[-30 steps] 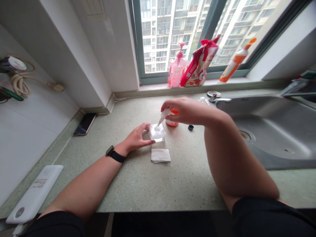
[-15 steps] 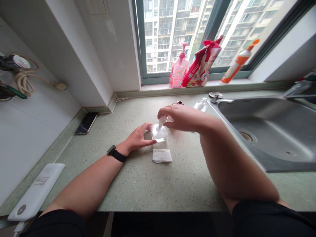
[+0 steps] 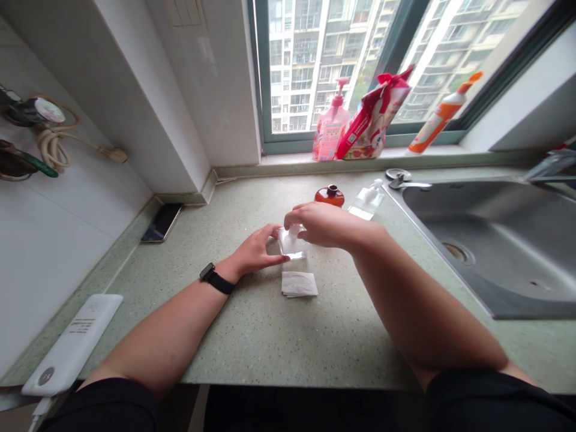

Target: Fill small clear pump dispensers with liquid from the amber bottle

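A clear, squarish bottle stands on the counter with my left hand closed around its left side, thumb in front and fingers behind. Over its top is my right hand, its fingers pinched around a small whitish translucent piece at the bottle's mouth. Fingers partly cover that piece, so its kind is unclear. Just in front of the bottle lies a folded white tissue. Behind my right hand are an amber bottle with an uncovered dark neck and a clear pump bottle.
To the right is a steel sink with a tap handle at its corner. A phone and a white power bank lie at the left. A pink pump bottle, a red bag and an orange-white bottle line the windowsill.
My right hand has come down closer to the bottle's top, lowering the whitish piece. The amber bottle behind it shows more fully. My left hand keeps its hold; the view has shifted slightly.
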